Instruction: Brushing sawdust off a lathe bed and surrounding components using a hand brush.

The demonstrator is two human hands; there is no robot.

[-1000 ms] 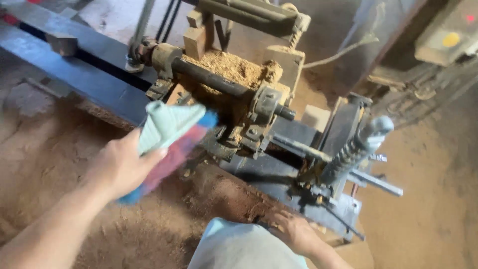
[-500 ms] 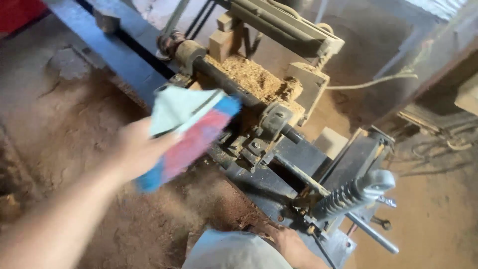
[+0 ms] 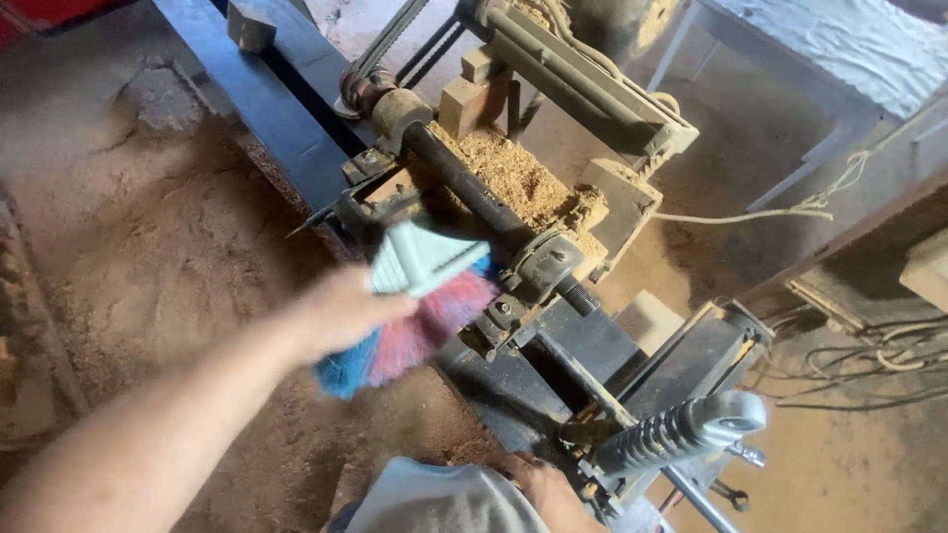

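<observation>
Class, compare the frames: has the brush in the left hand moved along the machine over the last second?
Yes. The brush in the left hand has moved along the machine, from the sawdust-filled block towards the threaded shaft end.

The hand brush with a pale mint plastic back [image 3: 420, 259] has pink and blue bristles. The dark grey, nearly black metal lathe [image 3: 474, 192] carries tan sawdust [image 3: 509, 178], and the dirt floor [image 3: 168, 227] is dusty brown.

Your left hand [image 3: 341, 314] mid-frame, brush [image 3: 420, 301] in it, bristles against lathe [image 3: 513, 247] at centre. Sawdust pile [image 3: 509, 178] on lathe bed, above brush. Your right hand [image 3: 548, 494] at bottom edge, beside coil spring [image 3: 671, 434].
</observation>
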